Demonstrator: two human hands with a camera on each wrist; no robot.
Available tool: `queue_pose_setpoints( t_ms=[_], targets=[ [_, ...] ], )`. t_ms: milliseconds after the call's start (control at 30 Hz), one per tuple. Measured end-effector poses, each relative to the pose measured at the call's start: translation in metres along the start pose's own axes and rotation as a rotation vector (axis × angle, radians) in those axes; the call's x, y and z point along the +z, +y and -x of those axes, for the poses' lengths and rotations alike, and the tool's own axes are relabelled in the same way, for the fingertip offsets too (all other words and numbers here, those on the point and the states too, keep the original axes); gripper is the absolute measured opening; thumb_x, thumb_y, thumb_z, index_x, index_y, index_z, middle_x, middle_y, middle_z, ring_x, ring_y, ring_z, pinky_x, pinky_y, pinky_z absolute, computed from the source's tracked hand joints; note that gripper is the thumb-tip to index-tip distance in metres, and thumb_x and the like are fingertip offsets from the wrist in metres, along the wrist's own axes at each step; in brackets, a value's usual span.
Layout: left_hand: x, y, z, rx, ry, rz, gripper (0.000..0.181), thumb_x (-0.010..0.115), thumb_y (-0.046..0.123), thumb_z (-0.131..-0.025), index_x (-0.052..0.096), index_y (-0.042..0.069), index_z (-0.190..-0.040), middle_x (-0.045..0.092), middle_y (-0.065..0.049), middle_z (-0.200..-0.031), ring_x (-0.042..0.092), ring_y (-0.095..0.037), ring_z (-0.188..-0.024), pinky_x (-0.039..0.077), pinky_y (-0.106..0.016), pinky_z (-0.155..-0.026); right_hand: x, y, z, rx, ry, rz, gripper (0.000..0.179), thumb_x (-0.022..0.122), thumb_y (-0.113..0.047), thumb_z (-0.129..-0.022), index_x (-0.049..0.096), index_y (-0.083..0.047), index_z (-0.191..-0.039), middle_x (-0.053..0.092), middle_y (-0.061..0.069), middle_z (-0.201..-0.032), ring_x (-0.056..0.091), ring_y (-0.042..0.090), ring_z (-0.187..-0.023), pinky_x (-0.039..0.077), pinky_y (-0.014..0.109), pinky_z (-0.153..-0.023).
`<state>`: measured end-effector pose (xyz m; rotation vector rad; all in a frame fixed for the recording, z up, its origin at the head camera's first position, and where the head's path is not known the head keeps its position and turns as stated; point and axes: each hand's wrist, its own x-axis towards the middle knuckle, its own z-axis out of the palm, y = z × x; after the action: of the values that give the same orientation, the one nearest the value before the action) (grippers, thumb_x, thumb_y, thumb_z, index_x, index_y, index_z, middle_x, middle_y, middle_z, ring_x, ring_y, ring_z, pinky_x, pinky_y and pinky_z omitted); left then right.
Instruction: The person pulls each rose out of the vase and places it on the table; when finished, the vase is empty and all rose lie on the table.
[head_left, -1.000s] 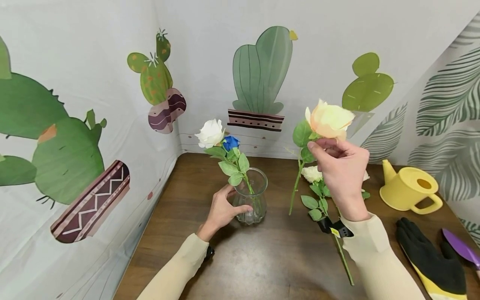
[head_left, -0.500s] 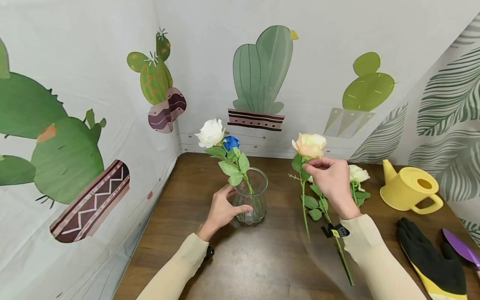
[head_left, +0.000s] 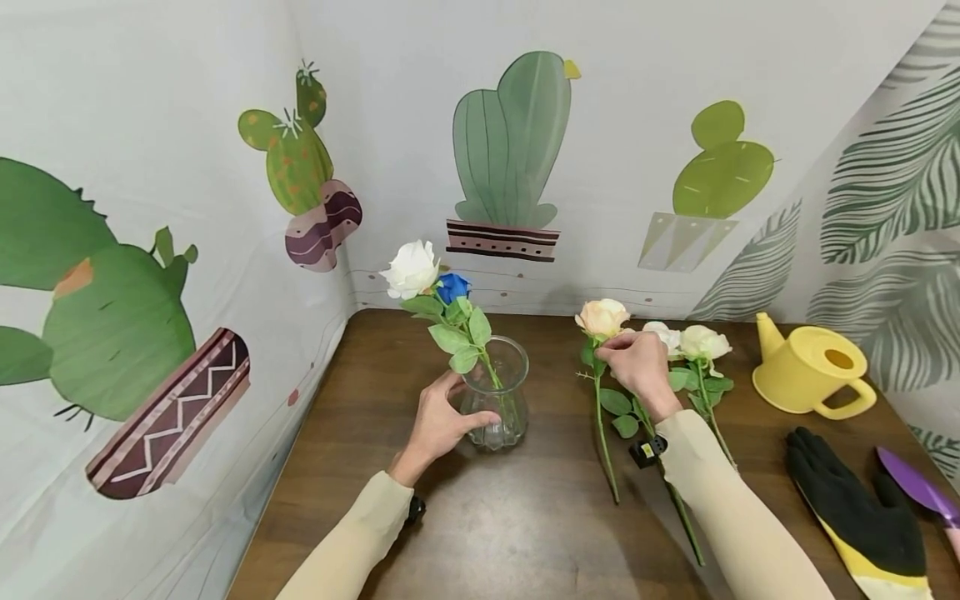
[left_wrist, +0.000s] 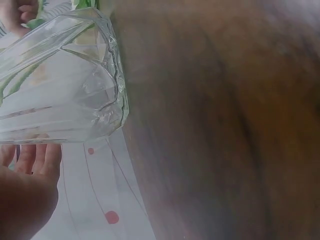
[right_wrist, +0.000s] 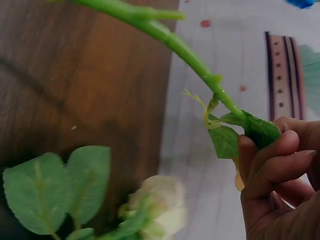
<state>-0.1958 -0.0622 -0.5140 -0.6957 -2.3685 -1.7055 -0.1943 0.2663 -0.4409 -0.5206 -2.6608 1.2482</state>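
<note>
My left hand grips the side of a clear glass vase, thumb across its front. Leaning left out of the vase are a white rose and a blue rose, their stems visible through the glass. With thumb and fingertips, my right hand pinches a peach rose just below its bloom. Its green stem slants down toward the front, close over the table in the head view. The left wrist view shows fingers along the vase wall.
Two pale roses, one cream and one white, lie right of the peach rose. Farther right are a yellow watering can, a black-and-yellow glove and a purple trowel. A cactus-print cloth backs the table.
My right hand has brought the peach rose down from a raised position to close over the table, slightly leftward. The left hand stays on the vase. The head view has shifted a little.
</note>
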Motion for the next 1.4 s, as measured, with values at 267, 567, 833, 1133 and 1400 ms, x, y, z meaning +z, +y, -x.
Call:
queue_pose_setpoints(
  t_ms=[267, 567, 833, 1133, 1400],
  targets=[
    [0.000, 0.000, -0.001, 0.002, -0.007, 0.014, 0.076, 0.104, 0.016, -0.073, 0.071, 0.009, -0.141, 0.076, -0.015, -0.138, 0.072, -0.037, -0.131, 0.062, -0.057, -0.110, 0.015, 0.019, -0.013, 0.048, -0.081, 0.062, 0.016, 0.082, -0.016, -0.092, 0.087, -0.004, -0.100, 0.082, 0.007, -0.079, 0.068, 0.013, -0.072, 0.050, 0.023, -0.063],
    [0.000, 0.001, 0.000, -0.002, -0.003, 0.012, 0.075, 0.103, 0.012, -0.073, 0.070, 0.008, -0.141, 0.075, -0.016, -0.139, 0.072, -0.037, -0.131, 0.062, -0.057, -0.110, 0.028, 0.039, -0.022, 0.092, -0.121, 0.051, 0.016, 0.081, -0.013, -0.094, 0.085, 0.000, -0.102, 0.080, 0.007, -0.070, 0.069, 0.010, -0.058, 0.050, 0.025, -0.052],
    [-0.001, 0.000, 0.000, -0.008, -0.008, 0.003, 0.077, 0.103, 0.013, -0.073, 0.070, 0.007, -0.142, 0.075, -0.019, -0.140, 0.072, -0.037, -0.132, 0.062, -0.055, -0.110, 0.039, 0.055, -0.031, 0.097, -0.122, 0.046, 0.009, 0.080, -0.010, -0.091, 0.086, -0.003, -0.089, 0.073, 0.002, -0.058, 0.071, 0.018, -0.061, 0.051, 0.025, -0.057],
    [-0.002, 0.002, 0.000, -0.025, -0.019, 0.002, 0.079, 0.103, 0.014, -0.074, 0.067, 0.000, -0.143, 0.074, -0.021, -0.139, 0.071, -0.036, -0.132, 0.062, -0.054, -0.111, 0.042, 0.052, -0.028, 0.061, -0.129, 0.143, 0.011, 0.082, -0.013, -0.093, 0.087, -0.003, -0.093, 0.073, 0.001, -0.057, 0.071, 0.020, -0.066, 0.054, 0.028, -0.067],
    [-0.002, 0.003, 0.000, -0.023, -0.019, 0.013, 0.079, 0.103, 0.013, -0.074, 0.066, -0.003, -0.142, 0.072, -0.025, -0.140, 0.070, -0.044, -0.131, 0.061, -0.054, -0.111, 0.039, 0.048, -0.024, 0.051, -0.155, 0.148, 0.012, 0.080, -0.012, -0.094, 0.085, -0.002, -0.090, 0.071, -0.002, -0.056, 0.064, 0.010, -0.054, 0.050, 0.023, -0.058]
  ],
)
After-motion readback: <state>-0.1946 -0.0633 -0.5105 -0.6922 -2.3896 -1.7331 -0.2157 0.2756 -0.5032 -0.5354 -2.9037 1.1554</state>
